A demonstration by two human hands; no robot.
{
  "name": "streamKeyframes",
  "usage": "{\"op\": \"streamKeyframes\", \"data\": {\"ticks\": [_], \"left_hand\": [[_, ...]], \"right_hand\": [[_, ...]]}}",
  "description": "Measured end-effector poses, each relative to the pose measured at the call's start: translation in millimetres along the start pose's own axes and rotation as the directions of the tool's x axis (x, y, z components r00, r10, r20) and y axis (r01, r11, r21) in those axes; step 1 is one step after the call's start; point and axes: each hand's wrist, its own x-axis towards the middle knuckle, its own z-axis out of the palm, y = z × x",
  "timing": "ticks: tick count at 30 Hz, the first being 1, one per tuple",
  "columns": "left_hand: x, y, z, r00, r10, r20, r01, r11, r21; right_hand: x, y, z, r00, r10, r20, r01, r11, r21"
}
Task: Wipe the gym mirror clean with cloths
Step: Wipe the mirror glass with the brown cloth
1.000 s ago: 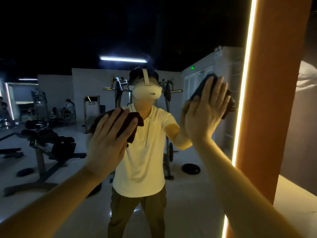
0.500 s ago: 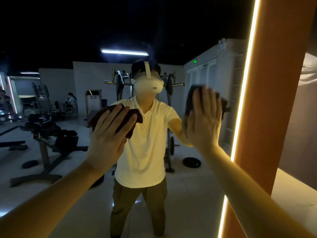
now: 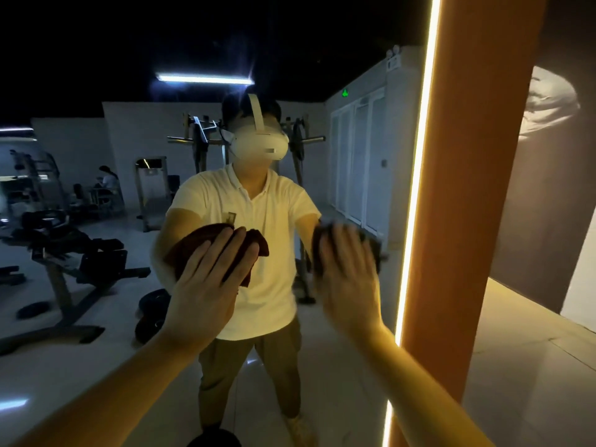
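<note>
The gym mirror [image 3: 96, 333] fills the left and middle of the view and reflects me and the gym behind. My left hand [image 3: 209, 282] lies flat with straight fingers on a dark red cloth [image 3: 190, 243], pressing it against the glass at chest height. My right hand [image 3: 348, 279] is also flat, fingers straight, pressing a dark cloth [image 3: 374, 246] on the glass near the mirror's right edge. That hand and cloth are blurred by motion.
A glowing light strip [image 3: 416, 188] runs down the mirror's right edge, next to an orange pillar [image 3: 477, 188]. A pale floor and dark wall lie to the right of the pillar. The reflection shows weight benches, racks and a seated person far back.
Both hands have slid down the glass with their cloths, the right hand the farther, from head height to chest height. The view has tilted down with them.
</note>
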Motion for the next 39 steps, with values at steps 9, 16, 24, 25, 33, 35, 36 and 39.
{"op": "streamKeyframes", "data": {"ticks": [9,16,24,25,33,35,36,39], "left_hand": [[-2.8,6.3,5.1,1.000,-0.019,-0.008,0.019,0.999,-0.039],[-24.5,29.8,13.5,0.989,0.135,0.063,-0.133,0.990,-0.040],[-28.3,27.2,11.4,0.979,0.179,0.094,-0.175,0.983,-0.054],[-27.7,27.5,11.8,0.981,0.171,0.095,-0.167,0.985,-0.053],[-26.2,29.3,14.4,0.982,0.164,0.093,-0.157,0.984,-0.079],[-24.6,27.2,11.5,0.977,0.180,0.112,-0.169,0.981,-0.098],[-25.0,26.6,9.7,0.976,0.186,0.113,-0.174,0.979,-0.108],[-26.1,26.7,8.7,0.977,0.181,0.111,-0.167,0.978,-0.123]], "right_hand": [[-5.7,-4.7,20.6,0.866,0.451,-0.216,-0.433,0.892,0.129],[-88.1,-45.5,12.6,0.823,0.568,0.005,-0.560,0.810,0.174],[43.7,-8.7,17.5,0.833,0.492,-0.254,-0.462,0.870,0.172],[2.9,-20.5,24.7,0.837,0.505,-0.213,-0.478,0.863,0.165],[-56.6,-52.8,19.1,0.787,0.612,-0.080,-0.593,0.785,0.179],[27.7,-26.5,11.1,0.789,0.580,-0.204,-0.550,0.814,0.189],[55.9,-15.5,9.7,0.774,0.579,-0.255,-0.554,0.815,0.169],[39.7,-12.2,20.7,0.759,0.593,-0.268,-0.575,0.804,0.149]]}}
